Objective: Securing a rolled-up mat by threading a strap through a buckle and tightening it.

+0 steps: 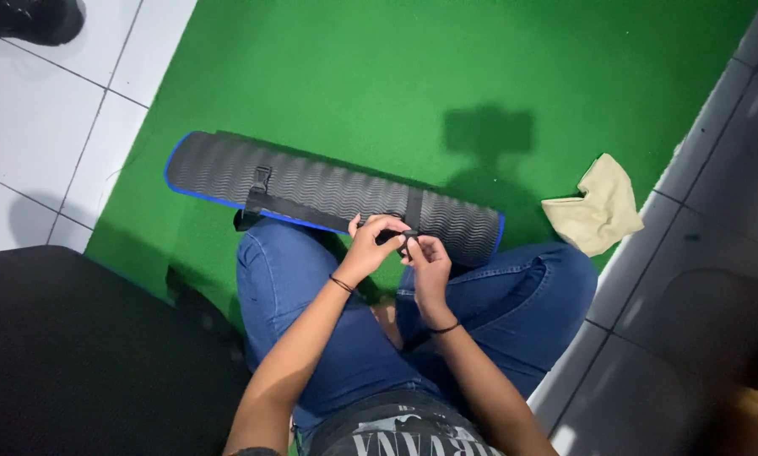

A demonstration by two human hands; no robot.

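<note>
A rolled dark grey mat [320,190] with wavy ribs and blue edging lies across the green floor covering, in front of my crossed knees in blue jeans. Two black straps wrap it, one near the left [259,196] with a buckle, one near the right [414,207]. A longer black strap runs along its near side. My left hand [369,247] and my right hand [428,260] meet at the right strap, both pinching a small black buckle [393,236] between their fingertips. Thin black bands sit on both wrists.
A folded cream cloth [597,207] lies on the green covering [379,76] to the right. White floor tiles [41,135] lie to the left, grey tiles [708,219] to the right. A black surface [75,355] fills the lower left. A dark shoe [33,19] shows at top left.
</note>
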